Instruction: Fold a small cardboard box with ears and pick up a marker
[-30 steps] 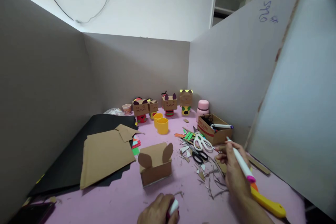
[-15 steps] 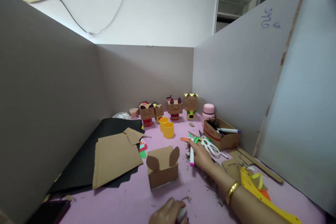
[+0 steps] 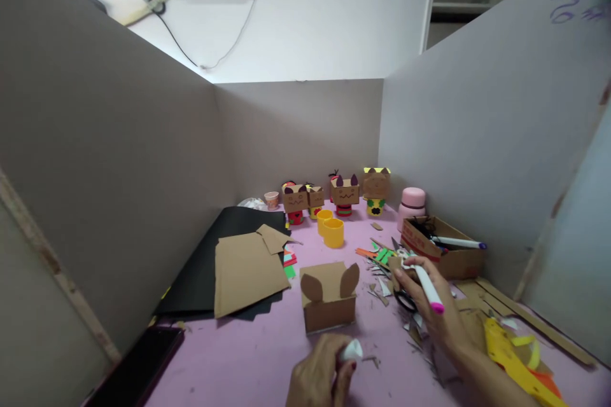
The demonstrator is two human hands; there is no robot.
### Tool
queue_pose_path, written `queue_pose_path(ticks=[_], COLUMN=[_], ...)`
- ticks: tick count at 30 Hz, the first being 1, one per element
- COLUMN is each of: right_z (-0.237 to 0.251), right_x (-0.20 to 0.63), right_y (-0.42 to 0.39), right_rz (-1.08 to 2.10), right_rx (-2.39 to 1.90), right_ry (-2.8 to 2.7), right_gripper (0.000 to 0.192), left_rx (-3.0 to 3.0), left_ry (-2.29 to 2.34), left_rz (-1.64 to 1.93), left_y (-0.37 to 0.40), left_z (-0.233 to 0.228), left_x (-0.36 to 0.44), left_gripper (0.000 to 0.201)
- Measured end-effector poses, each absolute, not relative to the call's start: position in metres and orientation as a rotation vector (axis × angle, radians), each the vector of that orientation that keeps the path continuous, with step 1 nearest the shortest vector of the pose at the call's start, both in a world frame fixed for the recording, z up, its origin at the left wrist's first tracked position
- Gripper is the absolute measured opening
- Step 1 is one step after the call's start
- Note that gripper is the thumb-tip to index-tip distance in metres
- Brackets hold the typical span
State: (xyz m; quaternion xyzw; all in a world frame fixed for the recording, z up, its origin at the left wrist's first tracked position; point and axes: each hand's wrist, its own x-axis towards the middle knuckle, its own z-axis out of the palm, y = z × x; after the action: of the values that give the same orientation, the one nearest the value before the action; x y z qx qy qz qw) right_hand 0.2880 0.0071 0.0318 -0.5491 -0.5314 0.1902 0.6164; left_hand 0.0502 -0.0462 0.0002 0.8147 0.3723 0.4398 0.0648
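Note:
My right hand (image 3: 429,296) is closed round a white marker with a pink end (image 3: 426,285), above paper scraps and scissors on the right. A black scissor handle (image 3: 405,300) shows beneath it. A small brown piece (image 3: 395,264) is at its fingertips; whether it is gripped I cannot tell. Low in the middle, my left hand (image 3: 321,369) is closed round a small white object with a rounded end (image 3: 352,351), its kind mostly hidden. Just beyond the left hand stands a cardboard box with two ear shapes (image 3: 329,311).
Cardboard sheets (image 3: 248,276) lie on black sheets (image 3: 191,292) at left. Two yellow rings (image 3: 333,234) and several box-headed figures (image 3: 345,194) stand behind. At right are a pink bottle (image 3: 411,203), a box of pens (image 3: 458,261) and a yellow tool (image 3: 510,356). A phone (image 3: 143,362) lies front left.
The view has turned left, so the scene sits further right. My right hand has lifted slightly with the marker, whose tilt has changed. The white object in my left hand shows more fully.

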Motion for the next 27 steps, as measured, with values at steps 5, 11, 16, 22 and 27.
queue_pose_path(ticks=[5,11,16,22,27], right_z=[0.031,0.008,-0.002,-0.004,0.000], right_x=[0.279,0.264,0.244,0.233,0.231], right_y=[-0.013,-0.030,-0.051,-0.053,-0.053], right_rz=[0.557,0.478,0.216,0.175,0.143], right_rx=[-1.205,-1.177,-0.947,-0.815,-0.788], right_ry=[-1.183,-1.402,-1.898,-1.987,-1.943], right_gripper=[0.029,0.021,0.019,0.029,0.027], left_rx=[2.091,2.070,2.083,2.065,2.003], left_ry=[1.710,2.036,2.081,2.049,2.007], left_rz=[1.698,1.165,0.944,0.965,1.134], left_y=[-0.031,0.000,0.000,-0.001,0.001], left_z=[0.028,0.023,0.017,0.019,0.017], left_x=[0.014,-0.010,-0.003,-0.005,-0.006], left_gripper=[0.026,0.026,0.027,0.034,0.034])
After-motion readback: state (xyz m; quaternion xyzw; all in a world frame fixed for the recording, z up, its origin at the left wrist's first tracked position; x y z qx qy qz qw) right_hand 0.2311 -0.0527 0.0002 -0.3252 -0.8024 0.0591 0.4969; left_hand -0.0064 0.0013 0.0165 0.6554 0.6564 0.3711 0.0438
